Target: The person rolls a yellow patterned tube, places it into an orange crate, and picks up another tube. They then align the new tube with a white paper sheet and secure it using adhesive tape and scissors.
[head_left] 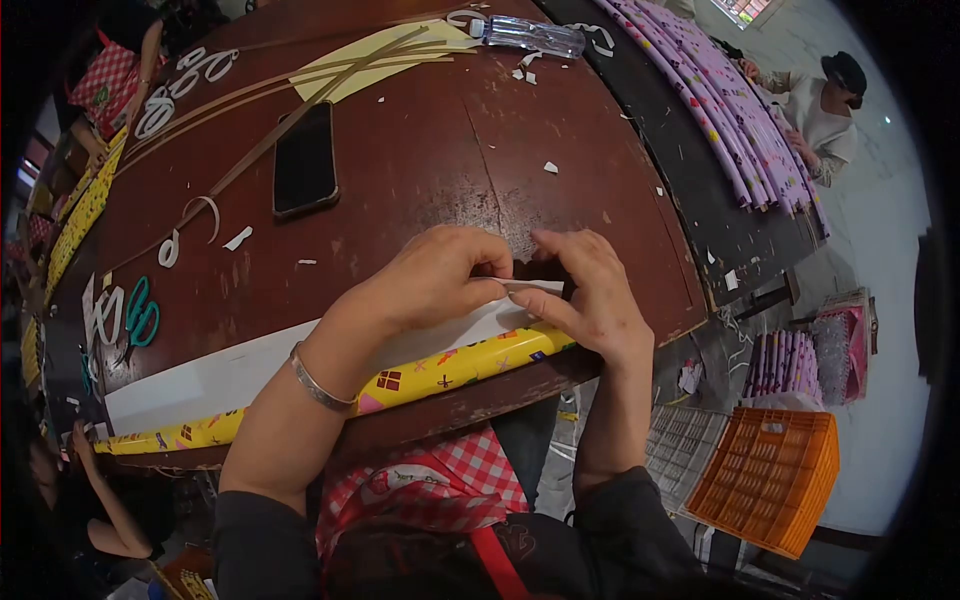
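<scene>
A long sheet of yellow patterned wrapping paper [450,368], white on its inner side, lies rolled along the table's front edge. My left hand [440,275], with a bracelet at the wrist, pinches the white upper edge of the paper between thumb and fingers. Facing it, my right hand [597,300] has its thumb pressed on the same edge near the paper's right end. Its index finger is raised apart from the thumb, and its other fingers curl partly out of sight behind. Both hands are close together above the roll.
On the brown table [420,170] lie a phone [306,160], teal-handled scissors [142,312], brown strips [270,130] and a plastic bottle [530,36]. Purple rolls [715,95] are stacked at the right. An orange crate [765,475] stands below. Other people [815,110] work around the table.
</scene>
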Available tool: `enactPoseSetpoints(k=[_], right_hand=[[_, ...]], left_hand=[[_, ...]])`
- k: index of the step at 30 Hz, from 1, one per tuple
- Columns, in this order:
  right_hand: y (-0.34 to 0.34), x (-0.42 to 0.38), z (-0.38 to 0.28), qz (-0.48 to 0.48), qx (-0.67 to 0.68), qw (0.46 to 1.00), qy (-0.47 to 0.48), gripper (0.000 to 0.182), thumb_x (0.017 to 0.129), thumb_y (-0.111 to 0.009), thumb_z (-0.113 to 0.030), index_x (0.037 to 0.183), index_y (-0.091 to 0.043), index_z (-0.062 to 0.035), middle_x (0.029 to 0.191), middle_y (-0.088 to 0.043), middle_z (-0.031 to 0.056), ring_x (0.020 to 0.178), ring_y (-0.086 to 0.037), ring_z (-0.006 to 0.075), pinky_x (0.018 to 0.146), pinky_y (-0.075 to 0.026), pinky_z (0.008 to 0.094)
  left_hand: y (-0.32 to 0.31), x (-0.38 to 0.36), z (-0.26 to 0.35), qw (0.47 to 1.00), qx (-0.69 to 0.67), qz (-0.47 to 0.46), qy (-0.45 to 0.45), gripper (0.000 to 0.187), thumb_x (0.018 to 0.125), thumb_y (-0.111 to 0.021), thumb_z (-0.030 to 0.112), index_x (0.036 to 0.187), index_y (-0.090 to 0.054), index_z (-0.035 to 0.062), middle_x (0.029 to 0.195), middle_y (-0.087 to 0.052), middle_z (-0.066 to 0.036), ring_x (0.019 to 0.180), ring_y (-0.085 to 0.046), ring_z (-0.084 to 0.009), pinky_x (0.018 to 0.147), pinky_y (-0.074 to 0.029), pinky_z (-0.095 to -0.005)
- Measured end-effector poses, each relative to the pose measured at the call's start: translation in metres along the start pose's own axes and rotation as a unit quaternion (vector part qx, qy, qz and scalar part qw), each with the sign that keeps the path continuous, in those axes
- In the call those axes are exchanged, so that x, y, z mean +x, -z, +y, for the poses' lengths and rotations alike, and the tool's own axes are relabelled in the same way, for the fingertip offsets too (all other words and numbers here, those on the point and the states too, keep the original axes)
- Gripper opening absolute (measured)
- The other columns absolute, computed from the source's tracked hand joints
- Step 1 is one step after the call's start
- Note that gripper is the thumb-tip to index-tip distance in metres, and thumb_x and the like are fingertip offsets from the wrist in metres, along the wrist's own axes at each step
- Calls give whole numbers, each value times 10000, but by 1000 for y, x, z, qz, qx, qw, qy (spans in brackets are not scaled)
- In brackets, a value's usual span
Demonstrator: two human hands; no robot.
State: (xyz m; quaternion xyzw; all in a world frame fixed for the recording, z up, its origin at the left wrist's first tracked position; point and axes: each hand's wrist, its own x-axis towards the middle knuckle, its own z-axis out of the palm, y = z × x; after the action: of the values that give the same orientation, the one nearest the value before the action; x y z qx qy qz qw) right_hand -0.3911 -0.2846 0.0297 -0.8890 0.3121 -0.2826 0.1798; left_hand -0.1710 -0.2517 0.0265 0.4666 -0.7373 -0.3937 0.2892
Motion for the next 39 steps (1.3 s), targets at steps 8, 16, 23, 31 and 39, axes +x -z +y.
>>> enactPoseSetpoints(k=[8, 16, 23, 31, 39], right_hand=[[-6, 2, 8, -35, 34, 998, 44, 78, 804, -696, -121, 835, -672, -54, 847, -625, 75, 832, -597, 270, 858, -422, 416], [-3, -3, 17, 14, 60, 998, -2, 83, 820, -678, -97, 794, -641, -27, 745, -594, 93, 742, -590, 285, 809, -448, 400], [-4, -6, 20, 12, 71, 996, -46, 111, 828, -675, -99, 779, -624, -12, 729, -583, 115, 726, -589, 298, 786, -455, 401], [-5, -3, 21, 47, 11, 994, -96, 95, 835, -648, -66, 779, -613, 2, 739, -590, 141, 727, -582, 332, 702, -459, 410], [-3, -9, 6, 212, -41, 976, -28, 61, 796, -666, -4, 781, -607, -2, 751, -605, 113, 727, -588, 309, 678, -469, 392]], left_hand=[[4, -2, 3, 999, -25, 1, 39, 153, 758, -694, 140, 845, -647, 23, 758, -653, -135, 717, -640, -274, 658, -485, -370], [18, -3, 4, 994, 6, -42, 96, 233, 726, -749, 217, 805, -667, 13, 736, -654, -130, 688, -634, -248, 627, -477, -358], [33, -7, 2, 985, 36, -88, 146, 303, 698, -782, 233, 783, -662, -31, 670, -622, -91, 616, -577, -150, 554, -449, -313], [41, -11, 6, 968, 103, -120, 195, 292, 684, -791, 229, 764, -669, -24, 656, -614, -101, 604, -580, -168, 554, -448, -328], [28, -9, -1, 979, 110, -35, 166, 240, 762, -707, 225, 788, -688, -13, 682, -634, -132, 610, -596, -187, 562, -455, -336]])
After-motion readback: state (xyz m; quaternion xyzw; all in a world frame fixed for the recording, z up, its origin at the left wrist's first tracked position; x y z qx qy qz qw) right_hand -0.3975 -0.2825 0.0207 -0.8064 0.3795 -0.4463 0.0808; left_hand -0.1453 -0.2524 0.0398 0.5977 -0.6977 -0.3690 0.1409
